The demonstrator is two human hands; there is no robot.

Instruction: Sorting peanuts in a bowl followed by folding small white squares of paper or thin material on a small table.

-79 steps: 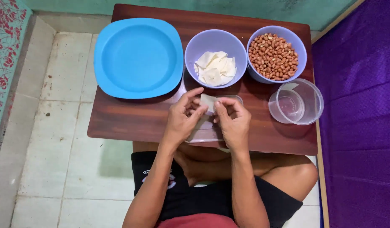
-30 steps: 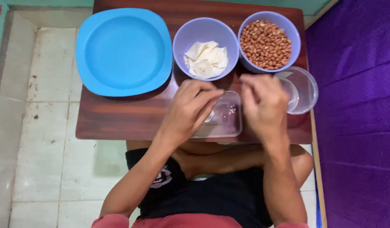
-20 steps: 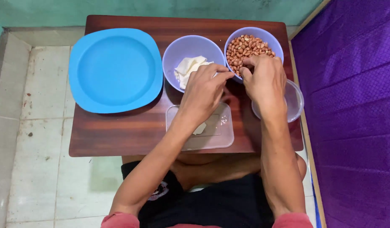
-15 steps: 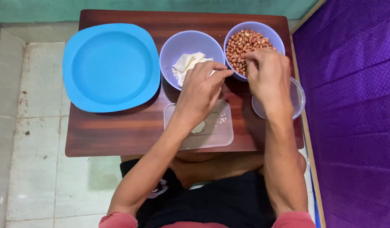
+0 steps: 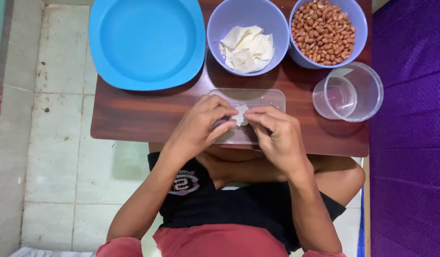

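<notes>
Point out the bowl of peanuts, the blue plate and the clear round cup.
bowl of peanuts (image 5: 296, 53), head view, on its lower left rim.
blue plate (image 5: 146, 40), head view, on its bare middle.
clear round cup (image 5: 372, 93), head view, on its right rim.

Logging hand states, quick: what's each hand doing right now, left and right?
Left hand: closed, pinching the small white wrapper piece.
Right hand: closed, pinching the same piece from the other side, over the clear tray.

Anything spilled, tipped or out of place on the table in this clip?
Nothing stands out. The plate, wrapper bowl, peanut bowl and cup sit upright on the table; both hands pinch one wrapper over the clear tray.
</notes>
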